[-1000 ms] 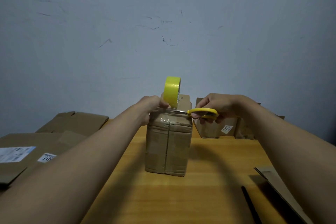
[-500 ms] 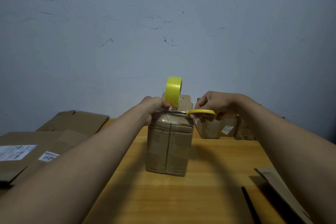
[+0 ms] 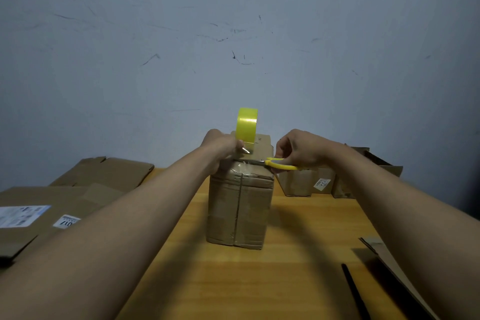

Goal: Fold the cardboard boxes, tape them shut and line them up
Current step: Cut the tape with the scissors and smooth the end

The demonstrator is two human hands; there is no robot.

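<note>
The person was at the taping step, and it looked close to its end: a strip of clear tape ran from the yellow tape roll down over the near top edge of the cardboard box, and the scissors were laid across that strip at the box's top edge, seemingly to cut it free.

The left hand had its fingers curled around the lower part of the roll, holding it on edge above the box top. The right hand gripped the yellow handles of the scissors with curled fingers; whether the blades were apart or together was too small to tell.

To my eye the next move called for a clean snip, then pressing the loose end flat, with the roll held taut so the strip did not wrinkle.

The box stood upright in the middle of the wooden table, tall and narrow, its brown face creased and scuffed, a seam running down the centre. Other boxes sat behind it by the wall, and flat cardboard sheets lay off to the left.
</note>
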